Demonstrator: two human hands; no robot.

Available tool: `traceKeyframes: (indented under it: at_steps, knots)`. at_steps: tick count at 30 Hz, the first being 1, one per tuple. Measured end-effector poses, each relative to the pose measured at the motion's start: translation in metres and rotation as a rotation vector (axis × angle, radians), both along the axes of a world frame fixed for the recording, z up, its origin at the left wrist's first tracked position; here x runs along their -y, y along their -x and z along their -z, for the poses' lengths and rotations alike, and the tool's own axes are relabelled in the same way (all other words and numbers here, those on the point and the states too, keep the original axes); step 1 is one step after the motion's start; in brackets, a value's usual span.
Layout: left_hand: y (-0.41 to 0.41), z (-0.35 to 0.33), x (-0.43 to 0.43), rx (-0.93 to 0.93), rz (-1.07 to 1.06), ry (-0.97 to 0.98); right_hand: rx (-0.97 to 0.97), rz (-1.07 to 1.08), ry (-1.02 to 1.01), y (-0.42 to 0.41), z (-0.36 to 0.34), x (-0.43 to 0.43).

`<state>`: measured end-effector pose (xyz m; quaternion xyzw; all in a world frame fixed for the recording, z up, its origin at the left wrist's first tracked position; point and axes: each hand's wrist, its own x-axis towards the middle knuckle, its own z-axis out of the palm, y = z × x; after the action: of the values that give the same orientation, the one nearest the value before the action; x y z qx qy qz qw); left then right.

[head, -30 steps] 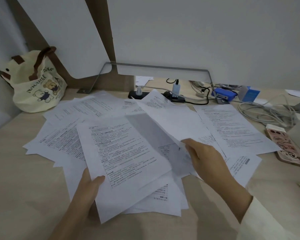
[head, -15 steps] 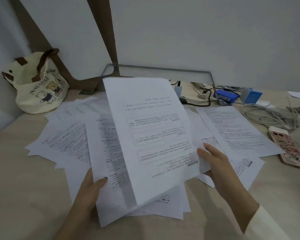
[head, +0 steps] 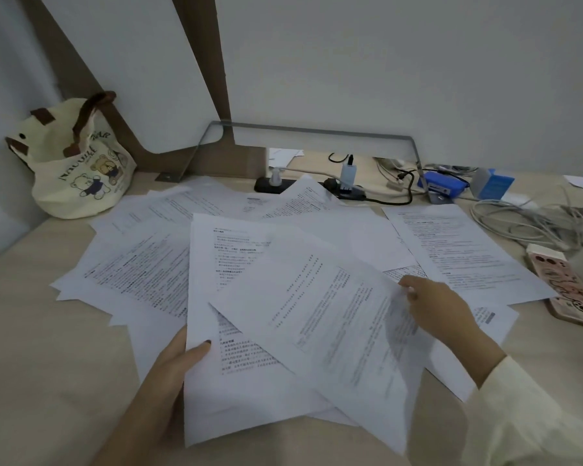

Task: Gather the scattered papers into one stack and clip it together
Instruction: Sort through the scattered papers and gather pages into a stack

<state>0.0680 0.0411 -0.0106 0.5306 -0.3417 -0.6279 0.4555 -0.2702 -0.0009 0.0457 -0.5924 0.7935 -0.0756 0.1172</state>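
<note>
Printed white papers [head: 142, 274] lie scattered over the beige desk [head: 48, 364]. My left hand [head: 169, 375] grips the lower left edge of a small held stack [head: 223, 381], thumb on top. My right hand [head: 441, 311] pinches the right edge of one tilted sheet [head: 334, 317], which lies skewed across that stack. More sheets [head: 458, 243] lie flat to the right and behind. No clip shows in view.
A cream tote bag with bears [head: 78, 163] stands at the back left. A black power strip [head: 273, 185] with plugs, a blue box [head: 445, 188] and tangled grey cables [head: 532, 223] line the back. A phone in a pink case [head: 566, 287] lies at the right.
My right hand lifted a sheet up, turned it over and brought it down across the stack in my left hand. The left hand has kept its grip.
</note>
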Motion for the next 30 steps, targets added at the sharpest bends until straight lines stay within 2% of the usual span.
traceKeyframes:
  at_steps: [3,6,8,11,13,16,20,23,30]
  knots:
    - [-0.002,-0.002,0.0,-0.023,0.0,-0.008,-0.257,-0.014,0.055,0.0,-0.016,0.008]
    - [-0.005,-0.001,0.002,-0.028,0.031,-0.025,-0.398,-0.068,0.128,-0.003,-0.026,0.016]
    - [-0.004,-0.001,0.003,0.013,0.061,-0.029,-0.446,-0.176,0.181,-0.013,-0.028,0.025]
    - [-0.001,-0.002,0.009,0.102,0.086,-0.045,-0.409,-0.381,0.304,-0.032,-0.019,0.041]
    - [0.001,0.0,0.019,0.166,0.106,-0.079,-0.365,-0.408,0.385,-0.043,-0.013,0.05]
    - [-0.006,0.001,0.013,0.152,0.144,-0.053,-0.276,-0.45,0.381,-0.061,-0.006,0.055]
    - [0.001,-0.005,0.005,0.273,0.193,-0.02,0.028,-0.471,0.377,-0.084,0.005,0.05]
    - [0.001,-0.004,0.004,0.276,0.124,0.009,0.164,-0.327,0.377,-0.082,0.007,0.037]
    - [0.002,0.0,0.001,0.113,-0.065,-0.007,0.529,0.054,0.102,-0.041,0.019,-0.006]
